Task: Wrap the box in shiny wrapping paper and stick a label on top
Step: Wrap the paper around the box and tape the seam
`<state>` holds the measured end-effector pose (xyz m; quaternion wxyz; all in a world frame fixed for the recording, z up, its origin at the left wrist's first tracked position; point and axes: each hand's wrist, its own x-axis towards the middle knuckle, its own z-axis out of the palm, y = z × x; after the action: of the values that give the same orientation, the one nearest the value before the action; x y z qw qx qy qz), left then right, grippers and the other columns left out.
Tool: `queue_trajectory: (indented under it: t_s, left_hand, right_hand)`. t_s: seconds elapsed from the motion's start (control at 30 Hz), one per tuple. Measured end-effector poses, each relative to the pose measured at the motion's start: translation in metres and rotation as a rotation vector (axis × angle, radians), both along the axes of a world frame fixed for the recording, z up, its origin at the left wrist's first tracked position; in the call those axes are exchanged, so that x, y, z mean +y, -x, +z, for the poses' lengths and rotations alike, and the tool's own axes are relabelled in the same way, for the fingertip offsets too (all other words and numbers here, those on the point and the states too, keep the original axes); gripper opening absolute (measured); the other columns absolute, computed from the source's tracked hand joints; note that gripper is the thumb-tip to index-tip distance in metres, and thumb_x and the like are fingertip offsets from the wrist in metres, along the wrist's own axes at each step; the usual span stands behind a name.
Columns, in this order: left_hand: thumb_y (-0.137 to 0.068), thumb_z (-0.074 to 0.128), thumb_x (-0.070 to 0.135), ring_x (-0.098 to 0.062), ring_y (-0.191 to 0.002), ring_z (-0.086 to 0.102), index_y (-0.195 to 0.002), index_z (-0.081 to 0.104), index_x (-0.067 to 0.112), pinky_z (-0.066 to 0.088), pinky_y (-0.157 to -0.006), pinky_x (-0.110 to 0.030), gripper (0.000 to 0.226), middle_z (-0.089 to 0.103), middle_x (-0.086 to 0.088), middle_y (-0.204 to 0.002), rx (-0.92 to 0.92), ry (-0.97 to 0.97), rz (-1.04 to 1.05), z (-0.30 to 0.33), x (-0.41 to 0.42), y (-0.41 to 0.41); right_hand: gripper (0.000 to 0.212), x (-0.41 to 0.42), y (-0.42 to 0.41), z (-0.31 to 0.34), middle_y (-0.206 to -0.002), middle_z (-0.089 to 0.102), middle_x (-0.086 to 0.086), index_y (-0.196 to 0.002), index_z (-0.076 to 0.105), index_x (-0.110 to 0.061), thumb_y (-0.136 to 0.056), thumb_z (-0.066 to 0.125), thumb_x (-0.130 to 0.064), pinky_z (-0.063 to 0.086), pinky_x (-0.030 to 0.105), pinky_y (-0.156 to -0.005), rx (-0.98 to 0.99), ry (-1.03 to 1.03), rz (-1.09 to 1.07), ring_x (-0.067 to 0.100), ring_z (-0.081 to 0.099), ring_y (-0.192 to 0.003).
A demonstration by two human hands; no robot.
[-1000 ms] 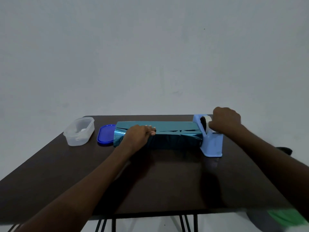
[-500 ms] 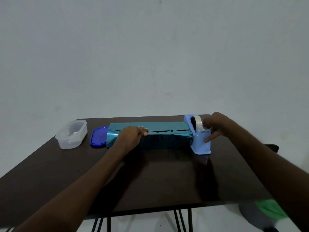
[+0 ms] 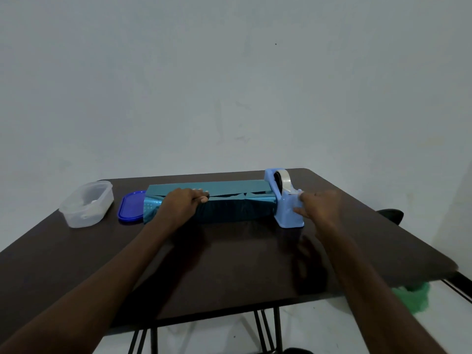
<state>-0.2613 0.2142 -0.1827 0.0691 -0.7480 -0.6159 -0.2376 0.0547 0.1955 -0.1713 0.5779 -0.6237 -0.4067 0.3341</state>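
A long box wrapped in shiny teal paper lies across the far half of the dark table. The paper's edges meet in a loose seam along the box's top front. My left hand holds the paper at that seam near the box's left end, fingers on top and thumb at the front. A light blue tape dispenser with a clear tape roll stands against the box's right end. My right hand is at the dispenser's front, its fingertips pinching the tape end by the cutter. No label is in view.
A clear plastic container stands at the table's far left, with its blue lid flat beside the box's left end. A black object shows past the right table edge. Something green lies on the floor below.
My right hand has come off the top of the tape roll and moved down to the dispenser's front. My left hand has stayed on the box's seam.
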Motion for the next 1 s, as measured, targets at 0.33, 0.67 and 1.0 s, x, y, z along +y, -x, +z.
queue_trajectory:
  t_s: [0.33, 0.67, 1.0]
  left_hand:
    - [-0.1, 0.05, 0.033, -0.028, -0.116, 0.062, -0.127, 0.065, 0.023, 0.047, -0.101, -0.042, 0.033, 0.065, -0.005, -0.128, 0.004, 0.042, 0.031, 0.004, -0.004, -0.002]
    - [-0.1, 0.051, 0.033, -0.03, -0.108, 0.065, -0.128, 0.064, 0.019, 0.049, -0.095, -0.04, 0.034, 0.065, -0.009, -0.127, -0.008, 0.039, 0.035, 0.005, -0.009, -0.005]
    - [-0.1, 0.051, 0.029, -0.029, -0.108, 0.066, -0.128, 0.064, 0.021, 0.048, -0.094, -0.037, 0.032, 0.065, -0.008, -0.127, -0.011, 0.016, 0.028, 0.002, -0.005, -0.003]
  right_hand:
    - [0.031, -0.008, 0.011, -0.026, -0.059, 0.064, 0.008, -0.066, 0.069, 0.0, -0.091, 0.067, -0.019, 0.043, 0.027, -0.051, -0.125, -0.127, -0.13, 0.015, 0.053, -0.051]
    - [0.025, -0.014, 0.017, -0.026, -0.063, 0.064, 0.004, -0.07, 0.069, -0.005, -0.091, 0.067, -0.019, 0.044, 0.028, -0.053, -0.09, -0.12, -0.178, 0.015, 0.055, -0.056]
    - [0.016, -0.016, 0.028, -0.03, -0.071, 0.064, -0.002, -0.075, 0.067, -0.016, -0.091, 0.068, -0.018, 0.051, 0.031, -0.057, -0.053, -0.11, -0.232, 0.014, 0.061, -0.066]
